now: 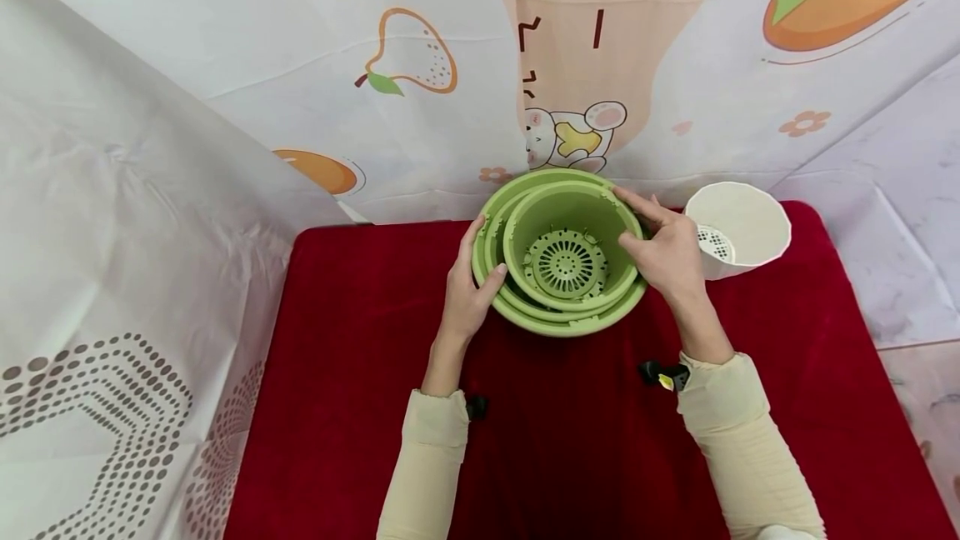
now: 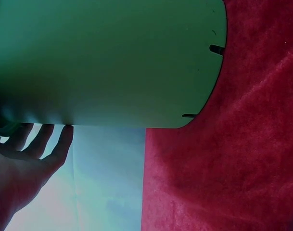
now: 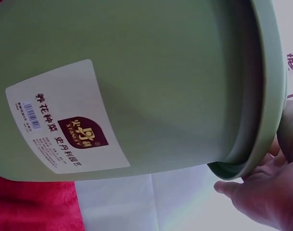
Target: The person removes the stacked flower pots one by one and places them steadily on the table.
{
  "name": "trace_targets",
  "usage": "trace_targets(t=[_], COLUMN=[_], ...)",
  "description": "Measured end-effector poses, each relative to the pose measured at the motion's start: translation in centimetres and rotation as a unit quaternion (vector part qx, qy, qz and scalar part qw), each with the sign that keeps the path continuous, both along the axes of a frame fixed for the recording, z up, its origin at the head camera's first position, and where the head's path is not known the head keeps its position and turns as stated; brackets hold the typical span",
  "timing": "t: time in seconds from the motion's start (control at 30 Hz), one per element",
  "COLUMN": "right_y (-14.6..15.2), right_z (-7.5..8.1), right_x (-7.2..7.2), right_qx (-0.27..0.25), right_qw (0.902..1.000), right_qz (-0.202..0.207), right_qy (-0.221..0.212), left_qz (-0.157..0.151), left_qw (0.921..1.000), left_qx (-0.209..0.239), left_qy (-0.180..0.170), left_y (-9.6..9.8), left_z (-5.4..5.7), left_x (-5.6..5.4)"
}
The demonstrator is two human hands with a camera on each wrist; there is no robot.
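Observation:
Several green plastic flowerpots are nested at the back of the table, the outermost one (image 1: 551,328) widest and the innermost one (image 1: 566,205) with a slotted drainage disc (image 1: 566,265) in its bottom. My left hand (image 1: 467,297) grips the stack's left side, thumb over the rim and fingers outside. On the right, my right hand (image 1: 670,257) holds the rim with its thumb inside the pot's mouth. The left wrist view shows the smooth green outer wall (image 2: 112,67) and fingers against it. A white printed label (image 3: 74,125) is on the wall in the right wrist view.
A white pot (image 1: 750,219) with a perforated bottom stands tilted just right of my right hand. Red cloth (image 1: 360,373) covers the table. A printed fabric wall (image 1: 450,132) rises close behind the stack, with another sheet (image 1: 150,190) at the left.

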State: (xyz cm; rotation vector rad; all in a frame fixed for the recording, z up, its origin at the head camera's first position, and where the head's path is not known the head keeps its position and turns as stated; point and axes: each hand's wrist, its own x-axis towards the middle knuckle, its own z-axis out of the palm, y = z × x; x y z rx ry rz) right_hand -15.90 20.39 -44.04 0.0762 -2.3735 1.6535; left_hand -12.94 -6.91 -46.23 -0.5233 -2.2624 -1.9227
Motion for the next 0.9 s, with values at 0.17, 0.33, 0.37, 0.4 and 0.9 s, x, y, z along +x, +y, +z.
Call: trace_targets(t=[0.17,0.33,0.37,0.4,0.9], right_y=[-0.01,-0.11,-0.13,-0.15,-0.23], right_z=[0.29,0.57,0.58,0.61,0.99], right_x=[0.17,0.0,-0.05,-0.08,-0.08], right_qx=[0.008,0.04,0.049,0.057,0.012], right_qw=[0.9993,0.9978,0.9974,0.9969,0.9974], right_qz=[-0.012,-0.038,-0.043,-0.046,-0.07], right_qy=[-0.035,-0.036,-0.031,-0.028,0.012], left_qz=[0.005,0.011,0.012,0.013,0.007], left_qw=[1.0,0.9999,0.9999,0.9999,0.9999], left_qx=[-0.001,-0.007,-0.007,-0.007,0.009], left_qy=[0.002,0.003,0.003,0.002,-0.01], left_y=[0.0,0.05,0.05,0.07,0.26], left_z=[-0.1,-0.17,-0.17,-0.19,-0.16], left_x=[0.02,0.07,0.08,0.08,0.17])
